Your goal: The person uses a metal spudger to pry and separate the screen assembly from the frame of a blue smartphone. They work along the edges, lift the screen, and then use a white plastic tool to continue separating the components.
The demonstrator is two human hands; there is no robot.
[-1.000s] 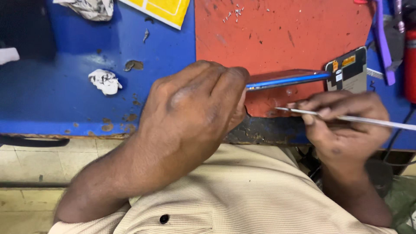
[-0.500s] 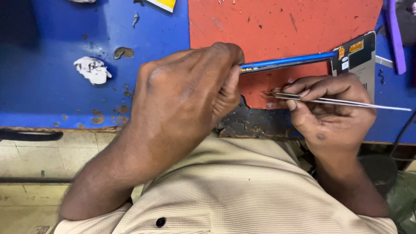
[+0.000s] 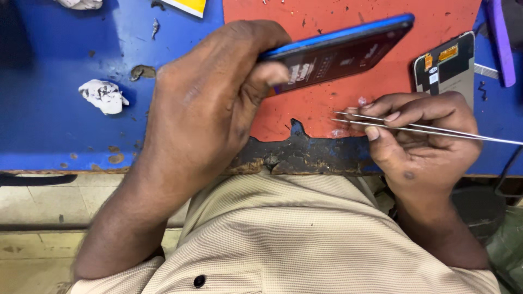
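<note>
- left hand is curled tight round one blue-edged phone, tilted up over the red mat
- right hand pinches one pair of metal tweezers, fingers closed on them, by the mat's torn edge
- one loose screen panel lies flat nearby

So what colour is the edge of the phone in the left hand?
Blue; the phone edge shows clearly in the head view.

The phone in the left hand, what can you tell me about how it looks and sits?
The phone is a slim slab with a bright blue edge frame and a dark, glossy reddish face bearing pale print. It is tilted, its far end raised toward the upper right, lifted above the red mat. The left hand grips its near end, thumb on the face. The tweezers in the right hand stay apart from it.
</note>
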